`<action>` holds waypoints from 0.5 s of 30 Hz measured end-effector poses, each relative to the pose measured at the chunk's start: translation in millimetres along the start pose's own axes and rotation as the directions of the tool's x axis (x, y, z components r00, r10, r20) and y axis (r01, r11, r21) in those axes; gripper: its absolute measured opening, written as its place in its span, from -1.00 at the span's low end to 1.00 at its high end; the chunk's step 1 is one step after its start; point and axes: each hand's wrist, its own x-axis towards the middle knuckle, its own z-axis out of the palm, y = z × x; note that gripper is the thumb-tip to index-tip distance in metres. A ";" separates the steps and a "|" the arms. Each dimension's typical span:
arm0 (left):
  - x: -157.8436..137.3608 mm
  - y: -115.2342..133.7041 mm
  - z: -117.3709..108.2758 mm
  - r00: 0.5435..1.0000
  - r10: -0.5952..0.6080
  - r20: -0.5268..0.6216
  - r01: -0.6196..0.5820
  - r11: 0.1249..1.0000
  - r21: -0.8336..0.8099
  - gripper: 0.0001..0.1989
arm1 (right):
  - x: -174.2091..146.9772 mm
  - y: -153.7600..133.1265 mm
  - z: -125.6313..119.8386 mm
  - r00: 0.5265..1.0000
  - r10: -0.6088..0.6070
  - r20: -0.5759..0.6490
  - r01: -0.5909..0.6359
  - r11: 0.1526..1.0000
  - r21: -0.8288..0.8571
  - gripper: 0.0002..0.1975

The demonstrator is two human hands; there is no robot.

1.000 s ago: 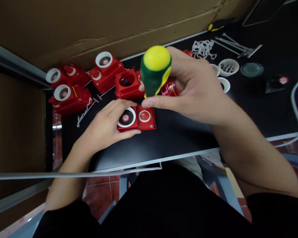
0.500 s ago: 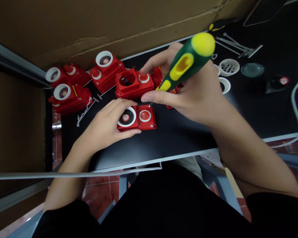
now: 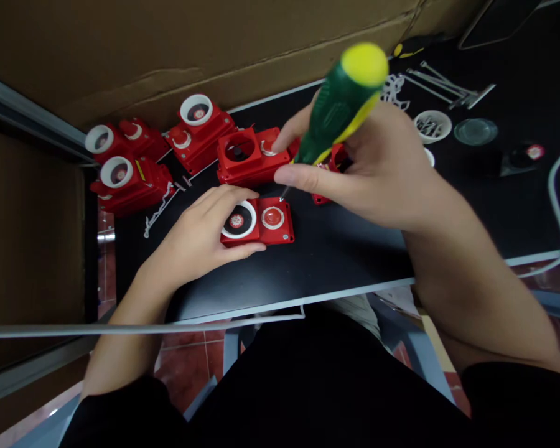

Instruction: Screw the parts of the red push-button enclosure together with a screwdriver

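A red alarm unit (image 3: 275,235) lies on the black tabletop, with a white-rimmed black round part (image 3: 238,219) on its left and a red domed lamp (image 3: 273,217) on its right. My left hand (image 3: 210,227) is wrapped round its left end, fingers along the far side and thumb along the near side. My right hand (image 3: 354,168) grips a green and yellow screwdriver (image 3: 338,102), which stands tilted. The thin shaft reaches down to a screw at the unit's upper right corner. Part of the handle is hidden by my fingers.
Several finished-looking red units (image 3: 140,177) stand at the left, and one with an open round hole (image 3: 256,158) lies behind. A white cup of screws (image 3: 432,127), a clear lid (image 3: 476,132) and cable ties (image 3: 448,87) lie right. A pale cable (image 3: 557,205) crosses the table edge.
The screwdriver handle has turned, showing more green, and its top has shifted left and away from me. My right fingers have shifted with it. The left hand and unit stay put.
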 end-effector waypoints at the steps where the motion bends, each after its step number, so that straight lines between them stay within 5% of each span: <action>1: -0.2 0.2 -0.1 1.000 -0.009 0.001 0.009 1.000 0.000 -0.36 | -0.5 0.3 1.3 1.000 0.005 -0.012 -0.005 1.000 0.004 -0.72; 5: -0.1 2.0 -0.8 1.000 -0.012 0.000 0.012 1.000 -0.019 -0.38 | -1.8 -1.0 -1.1 1.000 -0.017 -0.022 0.018 0.997 0.075 -0.72; 10: 0.6 1.9 -0.8 1.000 -0.009 0.006 0.009 1.000 -0.024 -0.41 | -0.4 -0.5 -7.5 0.985 -0.008 0.174 -0.023 0.985 0.172 -0.46; 15: 1.3 2.0 -1.0 1.000 -0.016 0.008 0.016 1.000 -0.017 -0.39 | -0.3 3.6 1.5 0.999 -0.006 -0.038 0.006 1.000 0.001 -0.74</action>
